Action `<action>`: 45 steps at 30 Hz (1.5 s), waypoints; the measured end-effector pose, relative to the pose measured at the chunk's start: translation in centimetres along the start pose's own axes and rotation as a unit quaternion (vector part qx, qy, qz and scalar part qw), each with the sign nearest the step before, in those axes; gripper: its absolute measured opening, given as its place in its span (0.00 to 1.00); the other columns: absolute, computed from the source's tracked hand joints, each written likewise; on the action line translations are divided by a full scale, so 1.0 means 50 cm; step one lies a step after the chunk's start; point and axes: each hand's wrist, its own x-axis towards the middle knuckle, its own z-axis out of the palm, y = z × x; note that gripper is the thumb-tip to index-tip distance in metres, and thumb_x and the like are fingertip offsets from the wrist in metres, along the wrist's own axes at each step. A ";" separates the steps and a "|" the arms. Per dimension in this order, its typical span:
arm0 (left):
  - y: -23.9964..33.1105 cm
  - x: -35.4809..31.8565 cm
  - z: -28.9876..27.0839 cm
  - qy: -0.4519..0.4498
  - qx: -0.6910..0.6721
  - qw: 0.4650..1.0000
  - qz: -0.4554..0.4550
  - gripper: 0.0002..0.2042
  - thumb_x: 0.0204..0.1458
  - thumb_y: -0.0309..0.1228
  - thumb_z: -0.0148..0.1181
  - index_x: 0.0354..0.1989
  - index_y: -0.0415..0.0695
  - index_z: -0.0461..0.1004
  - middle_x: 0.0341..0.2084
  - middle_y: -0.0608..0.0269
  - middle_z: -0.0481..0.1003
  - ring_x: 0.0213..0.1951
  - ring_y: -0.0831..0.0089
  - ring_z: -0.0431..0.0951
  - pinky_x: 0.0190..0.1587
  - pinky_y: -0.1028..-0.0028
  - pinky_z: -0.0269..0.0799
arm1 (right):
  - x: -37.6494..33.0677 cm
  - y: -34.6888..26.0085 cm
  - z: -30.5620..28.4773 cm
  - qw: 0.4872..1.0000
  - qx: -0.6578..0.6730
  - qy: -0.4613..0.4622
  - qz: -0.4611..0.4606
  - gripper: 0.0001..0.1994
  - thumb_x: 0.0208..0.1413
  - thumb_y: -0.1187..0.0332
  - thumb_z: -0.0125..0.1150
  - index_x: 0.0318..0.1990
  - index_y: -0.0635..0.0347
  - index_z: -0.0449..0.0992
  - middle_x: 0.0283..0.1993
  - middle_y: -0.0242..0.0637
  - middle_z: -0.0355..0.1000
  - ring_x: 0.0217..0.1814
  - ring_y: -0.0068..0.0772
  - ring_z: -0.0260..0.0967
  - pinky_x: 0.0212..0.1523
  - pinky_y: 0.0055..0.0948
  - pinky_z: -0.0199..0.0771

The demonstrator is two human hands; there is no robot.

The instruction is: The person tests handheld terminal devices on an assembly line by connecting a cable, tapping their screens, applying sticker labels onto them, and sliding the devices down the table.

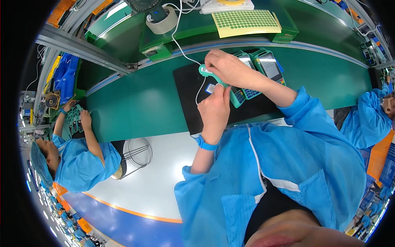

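A green handheld card terminal (237, 98) with a keypad lies tilted on a black mat (187, 88), partly hidden under my hands. Its rounded green end (204, 70) bears a white label. My left hand (214, 110) is closed, thumb and fingers pinched at the terminal's near-left edge. Just left of those fingertips a small blue-and-white piece (210, 88) shows. Bent over the rounded end, my right hand (226, 67) has its fingers pressed together; whatever they grip is hidden. A white cable (177, 39) runs down past the rounded end and curves toward my left hand.
Two more green terminals, one with a grey screen (270, 66), stand at the mat's right. Behind, a green shelf (189, 45) carries a sheet of round green stickers (247, 22), a tape roll (162, 22) and a fan (144, 4). Co-workers sit left (82, 164) and right (364, 119).
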 end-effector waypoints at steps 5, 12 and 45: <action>-0.005 -0.004 0.000 0.002 -0.001 1.000 -0.003 0.11 0.64 0.36 0.64 0.33 0.44 0.71 0.16 0.53 0.75 0.20 0.51 0.78 0.22 0.59 0.70 | 0.000 -0.014 0.004 0.997 -0.067 0.021 -0.022 0.06 0.59 0.74 0.63 0.40 0.66 0.74 0.44 0.46 0.72 0.48 0.52 0.74 0.49 0.43 0.78; -0.040 -0.028 -0.005 -0.031 -0.093 0.994 -0.042 0.10 0.64 0.37 0.64 0.36 0.44 0.73 0.21 0.50 0.77 0.24 0.48 0.80 0.24 0.58 0.71 | -0.036 -0.010 -0.014 0.992 0.078 0.077 0.056 0.15 0.59 0.74 0.67 0.53 0.63 0.75 0.54 0.46 0.75 0.55 0.47 0.77 0.55 0.38 0.78; -0.337 -0.194 -0.252 0.339 0.054 0.909 -0.236 0.13 0.74 0.38 0.51 0.42 0.41 0.76 0.21 0.70 0.68 0.24 0.81 0.65 0.25 0.77 0.60 | -0.202 -0.048 0.085 0.993 -0.117 -0.021 -0.010 0.40 0.51 0.70 0.65 0.75 0.51 0.62 0.81 0.47 0.50 0.85 0.59 0.40 0.76 0.62 0.51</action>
